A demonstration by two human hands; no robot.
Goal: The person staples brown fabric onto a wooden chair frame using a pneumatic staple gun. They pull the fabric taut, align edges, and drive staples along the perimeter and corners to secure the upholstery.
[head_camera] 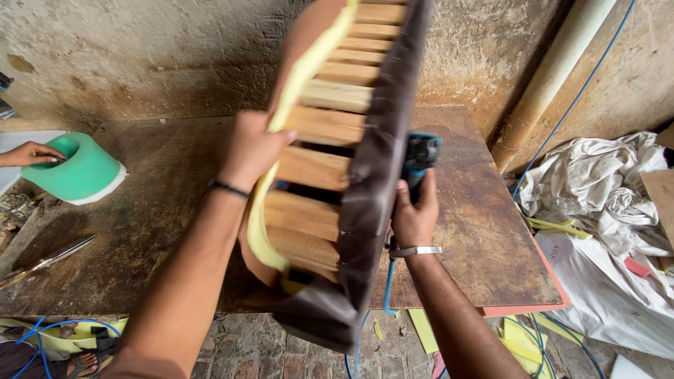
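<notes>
A seat frame of wooden slats (323, 126) stands on edge over the brown worktable (154, 210), with yellow foam (281, 119) along its left side and dark brown fabric (372, 182) folded over its right edge. My left hand (249, 147) grips the frame's left edge over the foam. My right hand (414, 214) holds a blue and black staple gun (420, 160) pressed against the dark fabric. A blue air hose (387, 284) hangs down from the gun.
Another person's hand (28, 153) rests on a green foam cylinder (81, 168) at the table's left. Scissors (45, 261) lie near the front left edge. Crumpled white sheeting (604, 210) is piled at the right. Yellow foam scraps (519, 340) litter the brick floor.
</notes>
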